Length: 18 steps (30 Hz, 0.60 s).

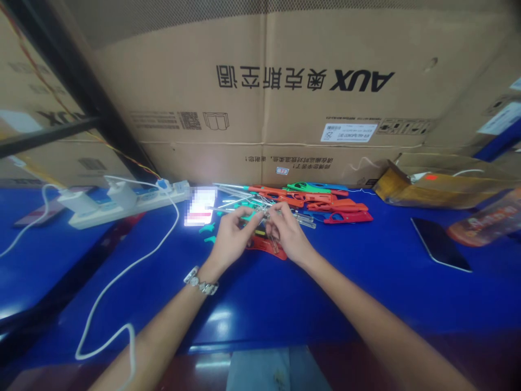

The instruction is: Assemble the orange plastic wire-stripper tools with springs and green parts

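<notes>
My left hand [233, 234] and my right hand [290, 232] meet over a pile of utility lighter parts, fingertips close together in a pinch. The small piece between them is mostly covered by the fingers and I cannot make it out. Below my fingers lies a red lighter shell [269, 248]. Just behind are metal lighter tubes [234, 190] and thin wires. Red lighter handles [345, 213] and a green handle [307, 187] are piled to the right. Small teal plastic pieces [208, 228] lie left of my left hand.
A lit phone [200, 206] lies left of the parts; a white power strip [130, 203] and its cable [122, 274] are farther left. On the right are a dark phone [439, 244], a bottle [488, 217] and an open carton [448, 176]. A large cardboard box [260, 108] stands behind.
</notes>
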Tool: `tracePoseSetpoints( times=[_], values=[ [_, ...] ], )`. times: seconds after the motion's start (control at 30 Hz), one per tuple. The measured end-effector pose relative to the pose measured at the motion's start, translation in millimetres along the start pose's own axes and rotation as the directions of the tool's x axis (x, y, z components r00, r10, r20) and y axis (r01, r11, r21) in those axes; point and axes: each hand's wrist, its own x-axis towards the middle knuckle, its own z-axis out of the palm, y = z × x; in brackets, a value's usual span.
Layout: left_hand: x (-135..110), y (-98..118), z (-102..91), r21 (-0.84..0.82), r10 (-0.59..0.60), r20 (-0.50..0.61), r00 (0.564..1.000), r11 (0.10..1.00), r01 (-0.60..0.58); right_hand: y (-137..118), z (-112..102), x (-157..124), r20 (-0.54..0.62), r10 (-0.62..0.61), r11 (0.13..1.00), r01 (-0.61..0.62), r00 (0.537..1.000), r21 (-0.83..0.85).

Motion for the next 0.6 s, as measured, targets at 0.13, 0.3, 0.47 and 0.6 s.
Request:
tracePoseSetpoints(
  times=[0.13, 0.3, 0.47, 0.6],
  values=[
    [2.8, -3.6, -2.3, -0.03, -0.011, 0.031, 0.999, 0.999, 0.012, -0.5, -2.7, 1.6, 0.076, 0.022, 1.0, -0.022, 0.997, 0.003],
    [2.1, -5.3, -4.1, 0.017, 0.018, 0.112, 0.994, 1.0, -0.02, -4.8, -2.2, 1.7, 0.057, -0.011, 0.997, 0.007, 0.998, 0.071],
    [0.7, -4.0, -9.9, 0.08, 0.105, 0.218, 0.97, 0.989, -0.125, -2.6, -2.1, 2.0, 0.014, -0.041, 0.999, 0.041, 0.999, 0.033],
    [1.7, -2.2, -14.4, 0.164, 0.129, 0.247, 0.96, 0.971, -0.173, 1.4, -3.4, 0.9, 0.0, -0.12, 0.99, 0.119, 0.993, -0.072]
  ],
)
